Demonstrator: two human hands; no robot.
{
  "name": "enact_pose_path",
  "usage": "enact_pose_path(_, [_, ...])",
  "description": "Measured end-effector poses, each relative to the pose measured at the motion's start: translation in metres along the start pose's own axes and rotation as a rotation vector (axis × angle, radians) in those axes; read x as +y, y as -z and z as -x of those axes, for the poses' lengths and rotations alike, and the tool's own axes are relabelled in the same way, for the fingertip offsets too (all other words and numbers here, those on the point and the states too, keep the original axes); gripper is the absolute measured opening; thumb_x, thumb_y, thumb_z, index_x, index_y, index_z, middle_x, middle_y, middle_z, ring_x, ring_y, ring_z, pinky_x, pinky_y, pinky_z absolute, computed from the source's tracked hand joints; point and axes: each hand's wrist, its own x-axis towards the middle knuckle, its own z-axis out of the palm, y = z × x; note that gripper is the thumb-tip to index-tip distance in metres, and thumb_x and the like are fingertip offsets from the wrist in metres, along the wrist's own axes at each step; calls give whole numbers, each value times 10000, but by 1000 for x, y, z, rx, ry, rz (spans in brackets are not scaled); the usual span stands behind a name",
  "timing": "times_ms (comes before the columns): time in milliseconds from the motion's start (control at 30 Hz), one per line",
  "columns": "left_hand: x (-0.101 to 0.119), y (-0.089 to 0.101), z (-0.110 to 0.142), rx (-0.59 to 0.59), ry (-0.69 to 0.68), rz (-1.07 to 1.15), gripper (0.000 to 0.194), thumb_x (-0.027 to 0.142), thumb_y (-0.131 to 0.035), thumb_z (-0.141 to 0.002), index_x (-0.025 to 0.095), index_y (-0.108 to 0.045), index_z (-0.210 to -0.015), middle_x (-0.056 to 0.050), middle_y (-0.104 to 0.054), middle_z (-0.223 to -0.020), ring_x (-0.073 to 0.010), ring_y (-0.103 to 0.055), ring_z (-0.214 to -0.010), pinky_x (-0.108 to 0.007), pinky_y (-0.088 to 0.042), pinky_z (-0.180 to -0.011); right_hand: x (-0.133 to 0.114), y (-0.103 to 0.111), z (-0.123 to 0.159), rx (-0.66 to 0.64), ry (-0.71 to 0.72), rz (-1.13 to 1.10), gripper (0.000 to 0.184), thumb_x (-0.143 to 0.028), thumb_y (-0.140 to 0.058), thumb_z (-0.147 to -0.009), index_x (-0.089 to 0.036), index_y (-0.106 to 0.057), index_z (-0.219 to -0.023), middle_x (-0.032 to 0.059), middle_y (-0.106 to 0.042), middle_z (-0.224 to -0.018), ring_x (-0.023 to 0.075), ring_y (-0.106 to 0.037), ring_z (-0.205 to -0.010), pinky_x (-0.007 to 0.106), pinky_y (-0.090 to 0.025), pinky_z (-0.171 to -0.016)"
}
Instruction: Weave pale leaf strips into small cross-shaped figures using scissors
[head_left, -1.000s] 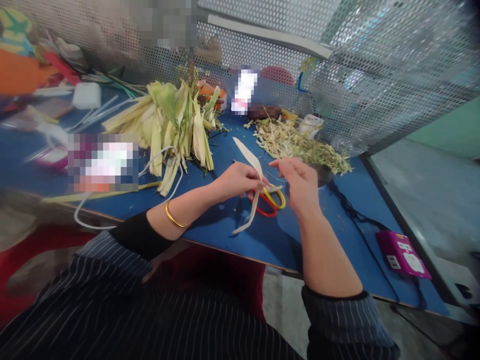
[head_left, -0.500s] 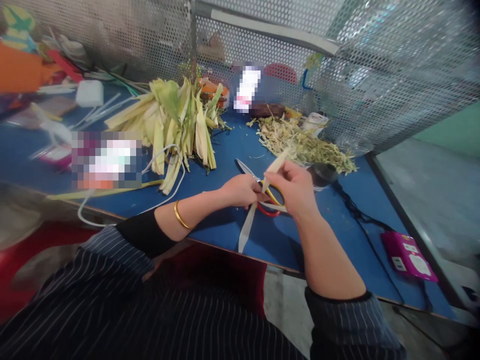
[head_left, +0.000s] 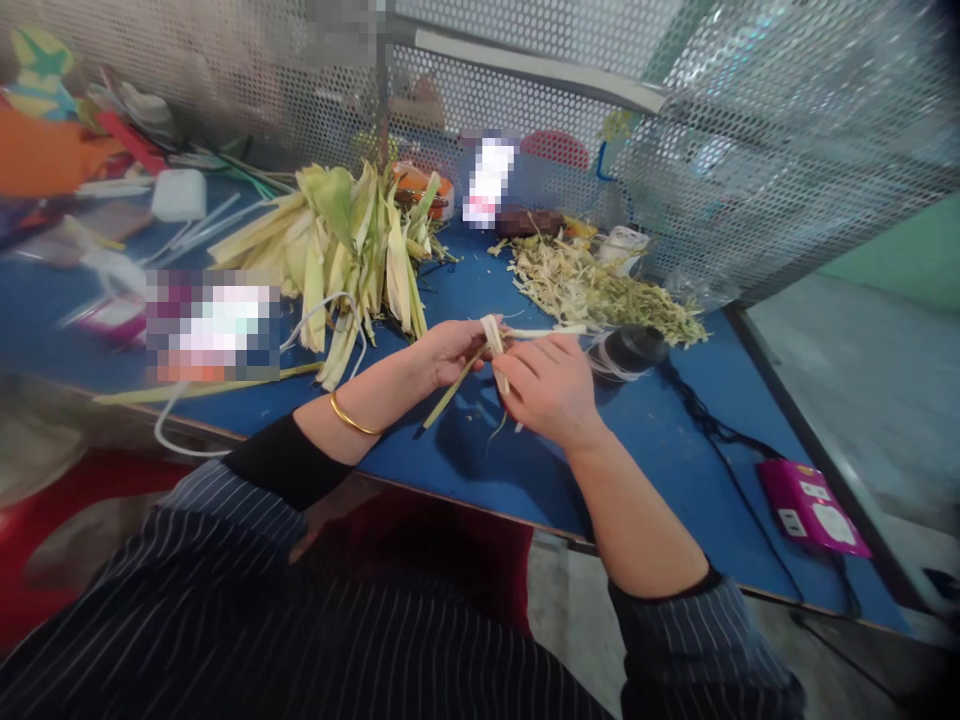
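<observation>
My left hand (head_left: 454, 350) is closed on pale corn husk strips (head_left: 495, 338) above the front of the blue table. One strip loops over near its fingertips, a light one (head_left: 547, 332) points right, and a thin greenish one (head_left: 450, 395) slants down to the left. My right hand (head_left: 547, 385) sits against the same strips, fingers bent and closed around the hanging end of the loop. The fingers partly cover where the strips cross. No scissors can be made out now. Beyond my left hand lies a heap of long corn husks (head_left: 337, 240).
Shredded husk (head_left: 600, 280) is piled at the back right, near a black spool-like thing (head_left: 637, 350). A purple box (head_left: 814, 507) with cables lies at the right edge. A white cable (head_left: 161, 425) crosses the left side. A perforated metal screen (head_left: 480, 80) stands behind the table.
The scissors seen between my hands are no longer visible. Both hands have shifted a little, my right hand leftward and down, and the husk strip now loops over at the left fingers.
</observation>
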Motion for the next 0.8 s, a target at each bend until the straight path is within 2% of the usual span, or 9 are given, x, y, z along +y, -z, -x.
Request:
enact_pose_path(133, [0, 4, -3, -65, 44, 100, 245, 218, -498, -903, 77, -657, -782, -62, -636, -613, -73, -557, -493, -144, -418, -416, 0, 0, -2, -96, 29, 53, 213, -196, -425, -902, -165, -620, -820, 73, -626, -804, 186, -513, -799, 352, -322, -789])
enact_pose_path(300, [6, 0, 6, 12, -28, 138, 206, 201, -507, -899, 77, -653, -822, -76, -671, -678, -101, -625, -599, -166, -507, -540, 0, 1, -1, -110, 66, -11, 262, -319, -438, -919, -162, -622, -818, 54, -596, -719, 179, -481, -726, 357, -332, -779])
enact_pose_path(400, [5, -8, 11, 14, -52, 126, 213, 195, -500, -895, 73, -648, -804, -73, -657, -641, -111, -608, -578, -209, -512, -577, -5, -1, -2, -58, 52, -10, 223, -251, -429, -930, -176, -627, -1000, 51, -605, -783, 178, -494, -772, 351, -341, -795])
enact_pose_path(467, [0, -13, 13, -8, -67, 110, 199, 156, -494, -877, 76, -649, -781, -58, -636, -598, -106, -579, -544, -217, -492, -560, -11, -5, -4, -69, 59, 19, 244, -181, -407, -930, -187, -615, -1058, 60, -603, -841, 184, -502, -830, 360, -345, -834])
enact_pose_path(533, [-4, -16, 14, -29, -97, 84, 168, 86, -506, -827, 85, -653, -745, -31, -611, -555, -88, -538, -506, -205, -463, -538, -15, -8, -4, -93, 79, 36, 242, -146, -400, -924, -185, -630, -987, 64, -595, -847, 185, -503, -838, 368, -354, -854])
enact_pose_path(600, [-8, -16, 14, -47, -137, 70, 141, 41, -537, -770, 89, -650, -702, -16, -607, -550, -73, -521, -497, -192, -454, -545, -16, -10, -4, -46, 57, -4, 212, -145, -424, -914, -190, -632, -914, 57, -601, -847, 177, -515, -831, 364, -371, -856])
enact_pose_path(633, [-9, -15, 14, -52, -151, 66, 119, 51, -560, -761, 89, -652, -697, -20, -621, -571, -72, -533, -510, -190, -460, -556, -16, -10, -3, 20, 3, -59, 183, -156, -449, -905, -194, -628, -895, 52, -608, -855, 174, -527, -843, 360, -382, -857])
enact_pose_path(700, [-9, -13, 15, -58, -159, 51, 91, 127, -601, -780, 87, -667, -733, -48, -664, -651, -89, -590, -570, -197, -487, -589, -12, -9, -1, 202, -217, -222, 113, -190, -504, -881, -200, -615, -868, 45, -619, -868, 173, -553, -872, 354, -410, -849])
enact_pose_path(800, [-8, -11, 16, -44, -175, -18, 187, 252, -601, -828, 85, -686, -816, -85, -697, -729, -129, -659, -647, -228, -527, -627, -5, -14, 3, 406, -723, -527, 98, -283, -566, -846, -192, -601, -834, 38, -625, -824, 173, -588, -811, 348, -464, -772])
